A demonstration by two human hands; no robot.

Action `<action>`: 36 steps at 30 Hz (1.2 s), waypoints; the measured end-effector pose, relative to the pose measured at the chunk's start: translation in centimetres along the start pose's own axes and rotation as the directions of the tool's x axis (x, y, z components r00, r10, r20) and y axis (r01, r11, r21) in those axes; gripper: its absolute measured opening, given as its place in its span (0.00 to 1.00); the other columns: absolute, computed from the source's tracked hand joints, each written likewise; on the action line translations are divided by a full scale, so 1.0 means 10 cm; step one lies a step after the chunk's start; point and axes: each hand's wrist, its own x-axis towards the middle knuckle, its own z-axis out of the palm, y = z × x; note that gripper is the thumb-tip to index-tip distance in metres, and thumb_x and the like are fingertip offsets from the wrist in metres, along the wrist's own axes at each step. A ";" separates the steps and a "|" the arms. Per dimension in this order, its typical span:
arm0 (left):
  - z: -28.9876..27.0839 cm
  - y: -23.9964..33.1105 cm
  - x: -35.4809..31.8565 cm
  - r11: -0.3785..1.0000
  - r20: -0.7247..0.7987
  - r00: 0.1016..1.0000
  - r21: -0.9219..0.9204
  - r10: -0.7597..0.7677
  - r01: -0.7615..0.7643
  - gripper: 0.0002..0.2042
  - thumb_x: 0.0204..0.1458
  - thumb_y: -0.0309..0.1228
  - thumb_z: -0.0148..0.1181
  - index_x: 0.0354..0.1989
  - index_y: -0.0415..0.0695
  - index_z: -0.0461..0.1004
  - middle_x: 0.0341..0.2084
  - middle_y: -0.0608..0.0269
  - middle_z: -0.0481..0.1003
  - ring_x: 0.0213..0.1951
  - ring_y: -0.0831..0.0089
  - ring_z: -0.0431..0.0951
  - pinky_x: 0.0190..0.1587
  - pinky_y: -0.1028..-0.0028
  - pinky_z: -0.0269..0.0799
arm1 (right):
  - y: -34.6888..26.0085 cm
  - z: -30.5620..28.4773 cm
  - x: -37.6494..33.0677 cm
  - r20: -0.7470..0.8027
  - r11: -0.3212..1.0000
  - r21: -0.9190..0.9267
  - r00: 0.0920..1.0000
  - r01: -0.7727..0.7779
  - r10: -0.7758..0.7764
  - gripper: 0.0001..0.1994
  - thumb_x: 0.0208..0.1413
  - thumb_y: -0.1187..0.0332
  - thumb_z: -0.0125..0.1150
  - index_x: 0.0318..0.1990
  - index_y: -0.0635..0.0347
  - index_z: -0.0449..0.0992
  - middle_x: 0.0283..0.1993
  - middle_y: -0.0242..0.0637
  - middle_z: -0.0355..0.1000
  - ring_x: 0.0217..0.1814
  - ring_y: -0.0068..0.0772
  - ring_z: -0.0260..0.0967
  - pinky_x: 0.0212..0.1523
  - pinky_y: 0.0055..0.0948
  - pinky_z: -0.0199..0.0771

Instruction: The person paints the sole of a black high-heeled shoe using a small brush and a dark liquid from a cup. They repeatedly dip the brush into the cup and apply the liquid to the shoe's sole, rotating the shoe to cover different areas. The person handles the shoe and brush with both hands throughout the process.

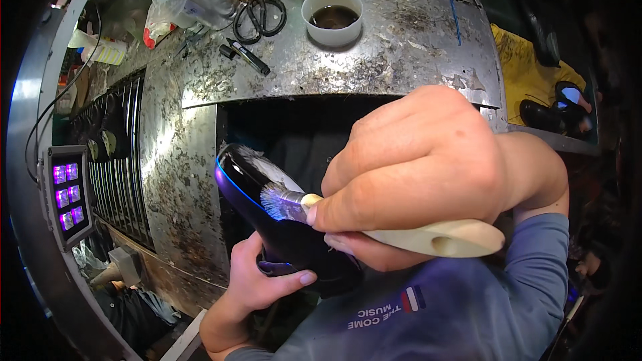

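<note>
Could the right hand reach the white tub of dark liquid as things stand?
Probably yes: the tub stands on the metal bench, with nothing apparently blocking the way, though the right hand is already holding a brush.

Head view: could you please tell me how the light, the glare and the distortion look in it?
In the head view, white glare whitens patches of the table; in the head view, the lamp shows purple and a blue-violet sheen lines the edge of the shoe; the head view also bends straight edges near its left rim, and its corners are black.
</note>
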 end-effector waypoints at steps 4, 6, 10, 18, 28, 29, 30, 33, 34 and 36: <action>0.01 0.03 0.00 0.971 0.011 0.999 -0.234 -0.042 0.044 0.30 0.45 0.30 0.77 0.56 0.33 0.73 0.45 0.58 0.81 0.47 0.73 0.80 0.54 0.70 0.75 | 0.03 0.09 -0.05 -0.008 1.000 0.019 1.000 -0.016 0.016 0.07 0.44 0.76 0.73 0.33 0.64 0.84 0.28 0.39 0.78 0.23 0.34 0.76 0.21 0.28 0.76; 0.02 0.00 0.00 0.948 0.017 0.999 -0.315 -0.042 0.045 0.29 0.47 0.32 0.76 0.57 0.32 0.73 0.46 0.57 0.80 0.48 0.72 0.80 0.55 0.70 0.75 | 0.03 0.11 -0.06 0.005 0.999 0.025 1.000 -0.026 0.026 0.07 0.44 0.75 0.73 0.33 0.64 0.83 0.28 0.39 0.78 0.23 0.34 0.76 0.21 0.28 0.76; 0.02 -0.05 0.02 0.902 0.030 0.998 -0.427 -0.049 0.057 0.28 0.51 0.35 0.73 0.57 0.32 0.72 0.48 0.56 0.79 0.50 0.70 0.79 0.57 0.68 0.74 | 0.08 0.17 -0.12 0.022 0.999 0.029 0.999 -0.035 0.034 0.07 0.45 0.75 0.73 0.33 0.63 0.83 0.28 0.38 0.78 0.22 0.33 0.76 0.21 0.28 0.76; 0.05 -0.06 0.06 0.837 0.003 0.999 -0.546 -0.037 0.033 0.29 0.54 0.40 0.69 0.57 0.31 0.72 0.50 0.54 0.79 0.51 0.66 0.80 0.59 0.66 0.73 | 0.11 0.25 -0.19 0.046 0.994 0.073 0.995 -0.087 0.084 0.07 0.45 0.74 0.73 0.33 0.62 0.83 0.27 0.38 0.78 0.24 0.34 0.77 0.22 0.28 0.77; 0.03 -0.10 0.09 0.860 -0.072 0.996 -0.510 -0.050 0.006 0.27 0.56 0.40 0.67 0.56 0.31 0.72 0.49 0.54 0.80 0.51 0.67 0.80 0.59 0.66 0.73 | 0.07 0.27 -0.22 0.134 0.980 0.123 0.981 -0.156 0.139 0.06 0.45 0.75 0.72 0.32 0.61 0.83 0.26 0.37 0.78 0.25 0.35 0.79 0.26 0.29 0.80; 0.02 -0.12 0.09 0.865 -0.080 0.996 -0.501 -0.050 0.003 0.27 0.56 0.40 0.67 0.57 0.31 0.72 0.49 0.54 0.80 0.51 0.66 0.80 0.59 0.66 0.73 | 0.07 0.25 -0.24 0.147 0.977 0.138 0.979 -0.161 0.141 0.06 0.45 0.74 0.72 0.32 0.61 0.83 0.26 0.37 0.78 0.26 0.36 0.79 0.26 0.29 0.80; 0.01 -0.13 0.09 0.871 -0.086 0.995 -0.492 -0.049 0.001 0.27 0.56 0.39 0.67 0.57 0.31 0.72 0.49 0.54 0.80 0.51 0.66 0.80 0.59 0.66 0.73 | 0.07 0.23 -0.25 0.159 0.974 0.151 0.977 -0.167 0.143 0.06 0.46 0.74 0.72 0.32 0.61 0.83 0.26 0.36 0.78 0.26 0.36 0.79 0.27 0.30 0.80; 0.03 -0.16 0.07 0.853 -0.128 0.989 -0.521 -0.068 -0.009 0.27 0.56 0.39 0.67 0.57 0.32 0.72 0.48 0.54 0.80 0.51 0.66 0.81 0.59 0.66 0.74 | 0.21 -0.04 -0.08 0.054 0.985 -0.003 0.984 -0.172 0.172 0.08 0.48 0.72 0.74 0.36 0.61 0.84 0.31 0.37 0.81 0.30 0.36 0.80 0.33 0.30 0.81; 0.07 -0.17 0.04 0.838 -0.178 0.981 -0.546 -0.083 -0.028 0.26 0.55 0.39 0.67 0.56 0.33 0.73 0.47 0.54 0.81 0.50 0.65 0.81 0.58 0.66 0.74 | 0.25 -0.17 -0.01 0.013 0.979 -0.088 0.982 -0.185 0.187 0.09 0.49 0.71 0.74 0.37 0.61 0.84 0.33 0.37 0.81 0.32 0.35 0.81 0.35 0.29 0.81; 0.06 -0.19 0.06 0.834 -0.176 0.983 -0.549 -0.050 -0.055 0.26 0.55 0.40 0.67 0.56 0.33 0.73 0.47 0.55 0.80 0.49 0.65 0.81 0.57 0.66 0.75 | 0.54 -0.43 0.05 -0.229 0.897 -0.087 0.885 -0.432 0.404 0.12 0.53 0.64 0.73 0.39 0.62 0.84 0.35 0.40 0.82 0.38 0.29 0.81 0.42 0.27 0.79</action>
